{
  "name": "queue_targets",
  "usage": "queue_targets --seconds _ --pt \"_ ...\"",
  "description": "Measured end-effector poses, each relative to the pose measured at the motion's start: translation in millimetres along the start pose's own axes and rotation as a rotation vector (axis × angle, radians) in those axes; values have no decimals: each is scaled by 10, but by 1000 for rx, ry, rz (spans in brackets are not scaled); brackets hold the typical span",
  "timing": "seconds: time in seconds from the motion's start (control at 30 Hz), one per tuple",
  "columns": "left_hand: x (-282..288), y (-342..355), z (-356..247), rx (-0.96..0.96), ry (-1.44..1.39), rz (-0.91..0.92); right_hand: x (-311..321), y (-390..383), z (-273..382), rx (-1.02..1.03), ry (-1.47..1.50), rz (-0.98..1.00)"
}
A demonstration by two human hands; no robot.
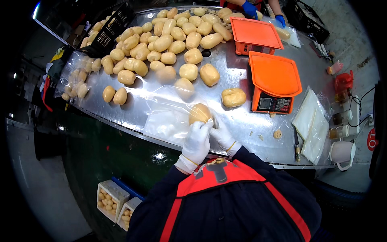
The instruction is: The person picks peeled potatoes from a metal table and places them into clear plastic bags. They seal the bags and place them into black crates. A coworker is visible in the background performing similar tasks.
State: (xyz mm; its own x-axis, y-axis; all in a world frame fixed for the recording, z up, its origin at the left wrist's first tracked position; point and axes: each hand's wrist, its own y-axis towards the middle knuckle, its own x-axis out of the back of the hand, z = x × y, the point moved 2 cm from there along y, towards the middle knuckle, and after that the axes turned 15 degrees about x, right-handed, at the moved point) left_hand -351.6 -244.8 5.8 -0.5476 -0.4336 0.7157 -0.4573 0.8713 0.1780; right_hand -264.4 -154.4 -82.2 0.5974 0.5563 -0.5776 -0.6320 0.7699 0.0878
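Observation:
Both white-gloved hands meet close to the table's front edge. My left hand (196, 142) has its fingers closed on a clear plastic bag (165, 121). Beside it, my right hand (224, 136) pinches the bag's film too, its fingertips partly hidden. A pale yellow lotus root segment (199, 112) lies against the fingertips, with film around it; whether it is fully inside the bag I cannot tell. More of the bag spreads flat to the left. Through or beyond its far edge shows another lotus root segment (184, 88), and one more lotus root segment (234, 97) rests to the right.
Lotus roots (163, 42) are heaped across the back of the steel table (121, 115). Two orange scales (275, 74) stand right of centre. A knife (296, 144) and a stack of plastic bags (312, 123) lie at right. Beyond, a co-worker's blue-gloved hands (250, 9) handle a lotus root.

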Motion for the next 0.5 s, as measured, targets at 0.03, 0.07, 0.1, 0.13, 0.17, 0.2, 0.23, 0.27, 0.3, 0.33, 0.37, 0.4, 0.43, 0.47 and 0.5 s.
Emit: queue_targets --seconds 0.03,0.07,0.1,0.13,0.17,0.2,0.23,0.27,0.3,0.33,0.37,0.4,0.43,0.47,0.5 --pt "36 40 -5 -6 -12 -33 -8 4 -7 39 11 20" --pt "69 90 -13 -13 -27 -63 -17 13 17 78 18 37" --pt "114 167 -21 20 -44 -83 -14 16 54 53 1 53" --pt "171 256 -41 53 -61 -102 -11 11 113 27 -17 68" --pt "215 287 -72 93 -77 -125 -19 -5 157 -6 -34 88" --pt "201 282 -143 39 -77 -90 -1 6 106 11 -101 74" --pt "153 262 -190 -10 -62 -79 22 30 -4 28 -169 59" --pt "107 244 -218 -59 -42 -71 -28 72 -15 46 -232 47" --pt "89 236 -248 -108 -23 -63 -52 96 29 112 -249 39" --pt "120 253 -272 -90 -71 -77 -75 134 94 177 -264 31" --pt "155 287 -290 -77 -149 -74 -96 174 171 241 -284 20" --pt "200 337 -292 -64 -227 -72 -48 247 187 393 -428 42" --pt "241 379 -275 -51 -305 -70 -25 239 266 379 -538 59" --pt "262 425 -178 17 -446 -84 -130 245 502 367 -648 86" --pt "301 489 -155 233 -717 -33 -176 255 693 357 -762 102"
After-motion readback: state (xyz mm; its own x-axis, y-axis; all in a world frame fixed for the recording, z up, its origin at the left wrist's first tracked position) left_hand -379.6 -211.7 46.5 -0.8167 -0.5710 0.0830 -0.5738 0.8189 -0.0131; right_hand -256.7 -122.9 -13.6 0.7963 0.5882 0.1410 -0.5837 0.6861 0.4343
